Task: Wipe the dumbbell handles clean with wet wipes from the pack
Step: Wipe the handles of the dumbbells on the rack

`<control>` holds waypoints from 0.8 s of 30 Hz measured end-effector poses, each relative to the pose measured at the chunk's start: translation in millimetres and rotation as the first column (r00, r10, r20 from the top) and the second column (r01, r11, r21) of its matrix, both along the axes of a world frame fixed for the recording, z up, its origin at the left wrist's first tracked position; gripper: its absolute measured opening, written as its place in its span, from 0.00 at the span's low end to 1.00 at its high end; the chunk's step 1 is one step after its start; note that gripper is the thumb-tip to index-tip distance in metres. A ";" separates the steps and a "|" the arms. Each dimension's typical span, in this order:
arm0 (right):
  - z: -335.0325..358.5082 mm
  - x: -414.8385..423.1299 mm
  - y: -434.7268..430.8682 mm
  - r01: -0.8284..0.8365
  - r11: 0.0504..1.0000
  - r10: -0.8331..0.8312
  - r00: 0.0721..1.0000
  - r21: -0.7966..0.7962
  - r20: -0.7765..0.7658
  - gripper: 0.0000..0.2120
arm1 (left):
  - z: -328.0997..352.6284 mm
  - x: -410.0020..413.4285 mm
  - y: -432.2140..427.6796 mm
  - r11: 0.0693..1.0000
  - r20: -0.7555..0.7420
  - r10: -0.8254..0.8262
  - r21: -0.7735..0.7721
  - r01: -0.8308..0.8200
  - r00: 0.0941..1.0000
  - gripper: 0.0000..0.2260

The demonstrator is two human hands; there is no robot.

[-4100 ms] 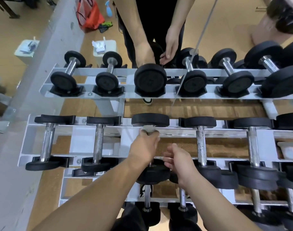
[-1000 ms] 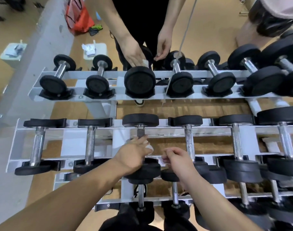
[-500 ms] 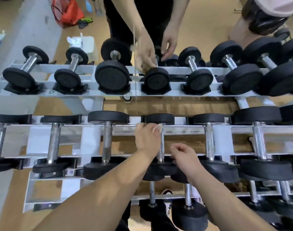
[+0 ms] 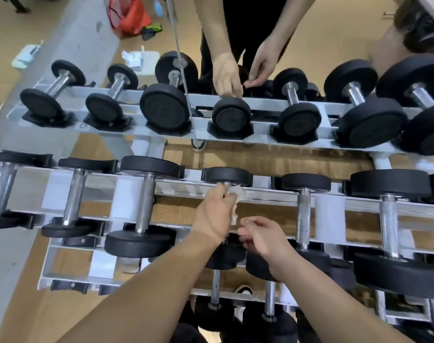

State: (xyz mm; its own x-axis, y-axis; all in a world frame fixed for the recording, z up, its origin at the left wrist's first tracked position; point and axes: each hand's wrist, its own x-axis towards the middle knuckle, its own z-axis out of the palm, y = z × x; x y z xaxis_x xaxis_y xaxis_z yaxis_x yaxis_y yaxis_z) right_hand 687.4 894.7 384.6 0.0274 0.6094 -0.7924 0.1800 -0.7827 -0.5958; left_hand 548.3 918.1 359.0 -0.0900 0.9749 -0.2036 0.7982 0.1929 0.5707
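A silver rack [image 4: 268,196] carries rows of black dumbbells with steel handles. My left hand [image 4: 214,212] is wrapped around the handle of a small dumbbell [image 4: 227,175] in the middle row, with a white wet wipe [image 4: 237,196] pressed between palm and handle. The handle itself is hidden under the hand. My right hand [image 4: 261,235] hovers just right of it, near the dumbbell's near end, fingers curled with nothing visible in them. A pack of wipes [image 4: 134,59] lies on a white box beyond the rack at the upper left.
A mirror behind the rack reflects the upper row of dumbbells [image 4: 232,115] and a person's two hands [image 4: 227,75]. A red bag [image 4: 129,14] lies on the floor at the top. Neighbouring dumbbells [image 4: 303,211] stand close on both sides, and a lower row [image 4: 216,288] sits beneath.
My left hand has left the larger dumbbell's handle, shifted right to the smaller one, and now grips near its far end with the wipe. My right hand followed alongside.
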 end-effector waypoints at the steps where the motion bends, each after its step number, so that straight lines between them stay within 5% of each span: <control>1: 1.5 -0.1 1.2 -0.008 1.000 0.008 1.000 0.002 -0.001 0.08 | 2.1 1.4 -1.9 1.000 0.010 0.017 -0.017 -0.017 1.000 0.14; 4: 5.5 -0.3 1.4 -0.009 1.000 0.009 1.000 -0.003 0.001 0.08 | -9.8 0.8 -15.7 0.999 0.076 0.054 -0.011 -0.053 0.996 0.16; 7: 8.3 3.5 -0.3 -0.009 1.000 0.010 1.000 -0.028 0.012 0.09 | -16.1 -7.8 -24.7 0.993 0.152 -0.072 -0.084 0.086 0.986 0.02; 10: 8.4 8.4 -3.2 0.016 0.998 -0.016 1.000 -0.055 0.003 0.09 | -9.6 -12.0 -29.7 0.968 0.009 -0.222 -0.118 0.221 0.975 0.07; 14: 10.8 10.3 -2.4 0.023 0.998 -0.023 1.000 -0.056 0.005 0.08 | -4.4 -19.8 -29.1 0.956 0.038 -0.272 -0.103 0.274 0.962 0.05; 21: 10.6 4.6 1.8 0.034 0.998 -0.033 0.999 -0.058 0.019 0.07 | -12.6 -7.9 12.7 0.988 -0.041 -0.027 0.154 0.032 0.999 0.07; 24: 11.7 2.1 3.3 0.017 0.999 -0.016 0.999 -0.041 0.028 0.07 | -15.6 -3.5 -4.8 0.979 0.098 0.159 0.115 -0.170 0.982 0.06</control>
